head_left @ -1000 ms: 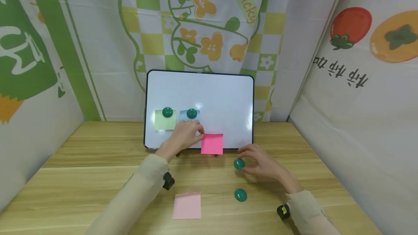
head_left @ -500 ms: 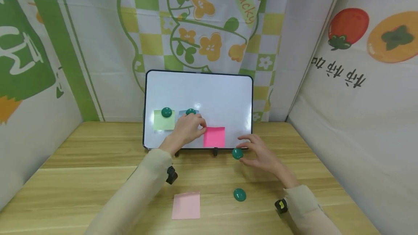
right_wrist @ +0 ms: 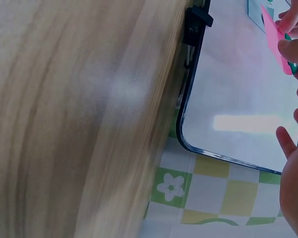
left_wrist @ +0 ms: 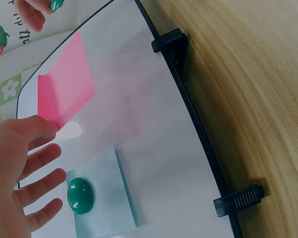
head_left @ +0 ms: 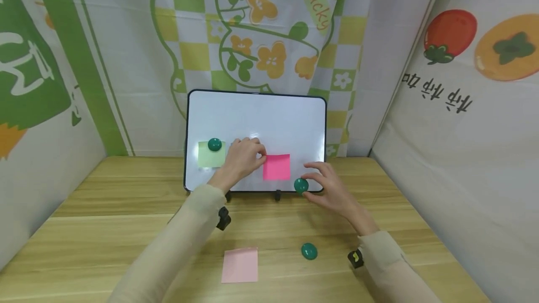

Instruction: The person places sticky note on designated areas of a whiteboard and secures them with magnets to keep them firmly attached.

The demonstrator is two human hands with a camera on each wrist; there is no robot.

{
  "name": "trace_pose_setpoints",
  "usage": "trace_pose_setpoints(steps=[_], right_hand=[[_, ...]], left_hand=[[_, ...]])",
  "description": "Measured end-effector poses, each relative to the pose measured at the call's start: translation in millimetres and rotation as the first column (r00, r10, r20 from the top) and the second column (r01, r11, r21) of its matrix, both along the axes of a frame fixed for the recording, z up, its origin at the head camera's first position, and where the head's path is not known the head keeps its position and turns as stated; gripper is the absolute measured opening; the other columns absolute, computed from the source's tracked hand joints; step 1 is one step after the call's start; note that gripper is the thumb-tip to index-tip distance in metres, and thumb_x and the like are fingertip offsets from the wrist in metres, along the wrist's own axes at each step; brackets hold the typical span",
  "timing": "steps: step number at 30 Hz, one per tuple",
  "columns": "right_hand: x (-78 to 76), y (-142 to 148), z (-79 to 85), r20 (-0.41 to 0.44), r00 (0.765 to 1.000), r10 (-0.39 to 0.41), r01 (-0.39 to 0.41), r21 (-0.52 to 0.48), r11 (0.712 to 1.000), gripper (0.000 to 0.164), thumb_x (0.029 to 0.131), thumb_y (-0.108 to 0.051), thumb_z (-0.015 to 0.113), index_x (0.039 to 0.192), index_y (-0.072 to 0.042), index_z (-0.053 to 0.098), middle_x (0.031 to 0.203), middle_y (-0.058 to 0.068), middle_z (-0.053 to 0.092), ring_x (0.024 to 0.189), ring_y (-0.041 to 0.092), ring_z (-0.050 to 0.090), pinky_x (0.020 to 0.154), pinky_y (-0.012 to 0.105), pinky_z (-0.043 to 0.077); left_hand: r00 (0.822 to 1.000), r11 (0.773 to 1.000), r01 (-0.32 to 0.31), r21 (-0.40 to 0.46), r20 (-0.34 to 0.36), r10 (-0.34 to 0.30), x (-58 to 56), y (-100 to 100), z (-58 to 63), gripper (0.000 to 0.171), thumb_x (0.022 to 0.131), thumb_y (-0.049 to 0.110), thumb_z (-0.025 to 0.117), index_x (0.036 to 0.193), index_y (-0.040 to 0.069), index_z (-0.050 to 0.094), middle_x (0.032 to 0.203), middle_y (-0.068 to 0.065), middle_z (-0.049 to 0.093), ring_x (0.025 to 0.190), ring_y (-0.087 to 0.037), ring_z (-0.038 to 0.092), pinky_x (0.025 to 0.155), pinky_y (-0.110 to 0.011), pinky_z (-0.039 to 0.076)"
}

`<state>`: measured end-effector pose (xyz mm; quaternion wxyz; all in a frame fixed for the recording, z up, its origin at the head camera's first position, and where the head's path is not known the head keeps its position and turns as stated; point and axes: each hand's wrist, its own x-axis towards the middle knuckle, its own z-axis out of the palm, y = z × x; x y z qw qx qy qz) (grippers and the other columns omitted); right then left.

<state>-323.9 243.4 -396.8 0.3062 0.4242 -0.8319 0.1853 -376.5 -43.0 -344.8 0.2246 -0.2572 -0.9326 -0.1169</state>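
The bright pink square paper note hangs from the left hand, its upper left corner caught between thumb and index finger; in the left wrist view the other three fingers stand spread apart beside it. The note is in front of the white board with a thin black frame; whether its back touches the board, I cannot tell.

The right hand pinches a glossy green domed magnet between its thumb below and a finger above, with another finger arched higher. This magnet sits at the fingertips, near the pink note's lower right in the head view and in front of the board's lower edge.

Just beside the left hand, a pale blue square note lies on the board with a second green magnet on it. A light green square note is farther left, a third green magnet at its top edge. On the wood-grain table lie a pale pink square note and a fourth green magnet, well apart from both hands.

Orange lettering on the patterned curtain reads "Lucky". Dark Chinese characters run upside down along the right-hand cloth.
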Motion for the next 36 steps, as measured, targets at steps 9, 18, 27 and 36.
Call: trace_pose_setpoints(steps=[9,18,27,36], right_hand=[[-10.0,-11.1,8.6,-0.076,0.997,-0.028,0.025,-0.032,0.999,0.043,0.075,-0.016,0.086,0.114,-0.006,0.069,0.134,0.016,0.056,0.124,0.032,0.048,0.104,0.048,0.042],[-19.4,-29.0,21.8,-0.144,0.983,-0.116,0.115,-0.013,0.993,0.043,0.078,-0.023,0.085,0.115,-0.007,0.069,0.134,0.013,0.057,0.125,0.030,0.051,0.107,0.045,0.043],[-35.6,-47.7,27.4,-0.147,0.977,-0.153,0.155,-0.002,0.988,0.042,0.080,-0.024,0.084,0.115,-0.006,0.069,0.132,0.012,0.058,0.123,0.030,0.052,0.105,0.046,0.044],[-51.3,-56.5,27.2,-0.134,0.972,-0.195,0.195,-0.014,0.981,0.039,0.080,-0.023,0.083,0.112,-0.006,0.069,0.129,0.013,0.059,0.121,0.031,0.053,0.102,0.048,0.045]], left_hand=[[0.999,0.999,-0.026,0.019,-0.036,0.026,-6.7,4.8,3.0,0.014,0.093,0.025,0.067,0.094,0.018,0.079,0.097,-0.001,0.070,0.087,-0.024,0.061,0.080,-0.040,0.046],[0.992,0.996,-0.088,0.009,-0.091,0.089,-13.7,8.4,5.8,0.013,0.092,0.027,0.070,0.094,0.019,0.079,0.097,-0.002,0.071,0.087,-0.024,0.060,0.080,-0.038,0.046],[0.983,0.990,-0.138,0.003,-0.120,0.137,-18.4,7.9,6.1,0.013,0.091,0.028,0.071,0.094,0.019,0.080,0.092,-0.002,0.071,0.085,-0.024,0.059,0.081,-0.039,0.046],[0.979,0.986,-0.165,-0.012,-0.126,0.162,-26.8,10.9,3.1,0.015,0.092,0.030,0.070,0.094,0.020,0.080,0.091,-0.002,0.070,0.087,-0.025,0.059,0.084,-0.042,0.045]])
